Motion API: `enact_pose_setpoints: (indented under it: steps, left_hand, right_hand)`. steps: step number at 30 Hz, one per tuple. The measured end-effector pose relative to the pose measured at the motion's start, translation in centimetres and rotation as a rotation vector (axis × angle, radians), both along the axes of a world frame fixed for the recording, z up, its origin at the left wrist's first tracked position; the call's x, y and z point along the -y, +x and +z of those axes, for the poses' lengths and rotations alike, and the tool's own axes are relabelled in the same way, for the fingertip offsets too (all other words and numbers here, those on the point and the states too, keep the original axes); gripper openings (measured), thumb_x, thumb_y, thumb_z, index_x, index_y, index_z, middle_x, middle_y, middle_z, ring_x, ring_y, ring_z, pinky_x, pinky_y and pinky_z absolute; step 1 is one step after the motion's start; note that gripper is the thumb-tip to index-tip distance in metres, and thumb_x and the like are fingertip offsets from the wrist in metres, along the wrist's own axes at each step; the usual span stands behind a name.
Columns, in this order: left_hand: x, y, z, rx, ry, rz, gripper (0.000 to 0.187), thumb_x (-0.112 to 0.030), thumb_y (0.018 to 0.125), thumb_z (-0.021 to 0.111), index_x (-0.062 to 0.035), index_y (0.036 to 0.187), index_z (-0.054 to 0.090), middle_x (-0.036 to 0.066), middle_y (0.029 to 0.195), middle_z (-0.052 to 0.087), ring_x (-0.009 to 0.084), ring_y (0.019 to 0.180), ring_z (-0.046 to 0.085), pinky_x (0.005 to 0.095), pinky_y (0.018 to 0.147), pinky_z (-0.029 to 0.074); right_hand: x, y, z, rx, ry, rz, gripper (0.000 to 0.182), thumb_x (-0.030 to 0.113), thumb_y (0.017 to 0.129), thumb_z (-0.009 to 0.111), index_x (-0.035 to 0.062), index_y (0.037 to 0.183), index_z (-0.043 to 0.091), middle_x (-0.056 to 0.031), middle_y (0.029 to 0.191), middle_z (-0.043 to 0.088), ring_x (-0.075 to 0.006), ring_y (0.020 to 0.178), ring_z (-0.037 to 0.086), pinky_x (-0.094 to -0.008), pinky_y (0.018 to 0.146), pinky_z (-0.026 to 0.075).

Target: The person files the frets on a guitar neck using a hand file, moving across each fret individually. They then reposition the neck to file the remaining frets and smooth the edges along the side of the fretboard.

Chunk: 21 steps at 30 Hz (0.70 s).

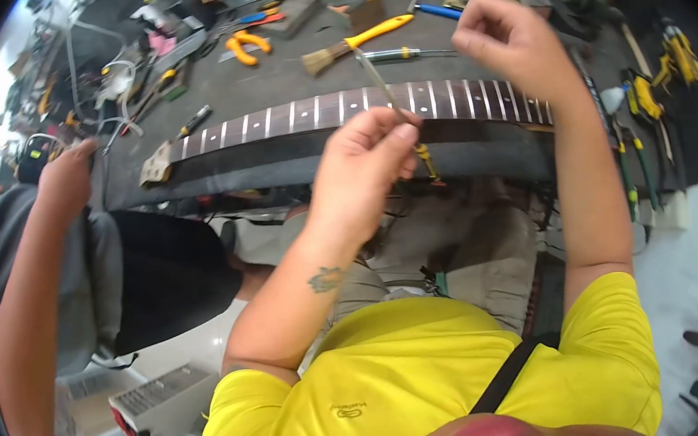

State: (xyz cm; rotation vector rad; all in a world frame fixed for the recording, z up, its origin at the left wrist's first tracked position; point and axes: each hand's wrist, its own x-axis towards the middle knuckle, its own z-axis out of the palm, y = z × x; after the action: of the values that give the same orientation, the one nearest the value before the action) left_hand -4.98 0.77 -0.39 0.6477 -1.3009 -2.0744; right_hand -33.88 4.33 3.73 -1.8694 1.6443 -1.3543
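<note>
I'm getting dark brown crossed by pale stripes on the fretboard mid-frame, bright yellow on the shirt, bottom centre.

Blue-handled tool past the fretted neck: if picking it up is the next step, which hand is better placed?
Right, I'd judge. The right hand is next to the blue-handled tool and shows nothing held; the left hand grips a slim tool over the fretted neck.
</note>
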Motion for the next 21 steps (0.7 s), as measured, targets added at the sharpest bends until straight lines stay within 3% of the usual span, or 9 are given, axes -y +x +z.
enact_pose_setpoints:
  steps: [3,6,7,12,14,15,18,21]
  left_hand:
    - [2.2,-0.3,0.4,-0.006,-0.111,-0.039,0.017,-0.011,0.109,0.075,-0.0026,0.124,0.075,0.001,0.103,0.074,0.0087,0.083,0.065,0.0243,0.073,0.052]
    - [2.5,-2.2,1.9,0.067,-0.213,-0.116,0.019,-0.012,0.108,0.077,-0.002,0.123,0.075,0.001,0.1,0.075,0.0085,0.082,0.065,0.0247,0.072,0.051]
    - [2.5,-3.0,1.8,0.046,-0.24,-0.17,0.019,-0.013,0.107,0.079,-0.0015,0.122,0.077,0.002,0.096,0.076,0.0088,0.081,0.065,0.0254,0.073,0.052]
    - [4.2,-4.4,3.9,0.075,-0.358,-0.398,0.022,-0.013,0.106,0.078,0.0008,0.122,0.08,0.005,0.1,0.081,0.0095,0.081,0.068,0.0256,0.075,0.055]
    - [7.1,-4.3,5.5,0.263,-0.667,-0.231,0.025,-0.013,0.105,0.075,0.002,0.125,0.079,0.006,0.104,0.083,0.0094,0.081,0.068,0.0256,0.076,0.056]
    - [9.5,-4.8,5.9,0.232,-0.708,-0.188,0.027,-0.014,0.104,0.074,0.0018,0.126,0.08,0.006,0.104,0.083,0.0092,0.081,0.069,0.0266,0.076,0.056]
    - [15.8,-7.2,7.6,0.21,-0.953,-0.104,0.031,-0.018,0.103,0.072,0.002,0.127,0.079,0.007,0.102,0.083,0.0119,0.083,0.071,0.0313,0.077,0.058]
    - [14.2,-8.3,11.1,0.357,-0.795,-0.101,0.028,-0.009,0.102,0.07,0.0074,0.123,0.078,0.008,0.092,0.079,0.0146,0.073,0.07,0.0289,0.068,0.056]
  right_hand:
    - [-4.5,4.3,-0.8,0.053,0.12,0.059,0.026,0.028,0.102,0.081,0.0041,0.106,0.071,0.002,0.084,0.064,-0.0078,0.077,0.057,-0.0296,0.068,0.048]
    - [-7.8,8.7,-0.4,-0.026,0.093,-0.007,0.032,0.028,0.104,0.078,0.0046,0.122,0.065,-0.0095,0.087,0.066,-0.0217,0.076,0.062,-0.0346,0.07,0.051]
    - [-8.5,9.7,-0.7,-0.01,0.07,-0.063,0.033,0.021,0.105,0.076,0.0043,0.129,0.061,-0.0121,0.083,0.064,-0.0268,0.072,0.062,-0.0379,0.068,0.05]
    - [-12.1,11.0,0.2,-0.033,0.179,-0.31,0.031,0.008,0.103,0.071,0.0017,0.132,0.06,-0.0073,0.068,0.056,-0.0221,0.06,0.054,-0.0384,0.062,0.044]
    - [-13.4,11.6,-0.3,0.015,0.257,-0.405,0.032,0.005,0.101,0.069,0.0017,0.132,0.062,-0.0051,0.063,0.049,-0.0179,0.056,0.048,-0.0355,0.06,0.041]
    - [-13.8,11.7,-1.4,0.005,0.258,-0.438,0.037,0.003,0.098,0.068,0.0028,0.135,0.064,-0.0037,0.06,0.044,-0.0161,0.054,0.043,-0.0348,0.059,0.04]
    - [-14.3,13.5,-2.7,-0.022,0.3,-0.469,0.044,0.003,0.097,0.069,0.0044,0.141,0.064,-0.0043,0.061,0.044,-0.0165,0.053,0.043,-0.0354,0.057,0.039]
    - [-13.6,14.4,-3.6,-0.032,0.342,-0.467,0.049,0.005,0.096,0.07,0.0058,0.145,0.063,-0.0071,0.061,0.047,-0.0213,0.052,0.048,-0.0382,0.056,0.041]
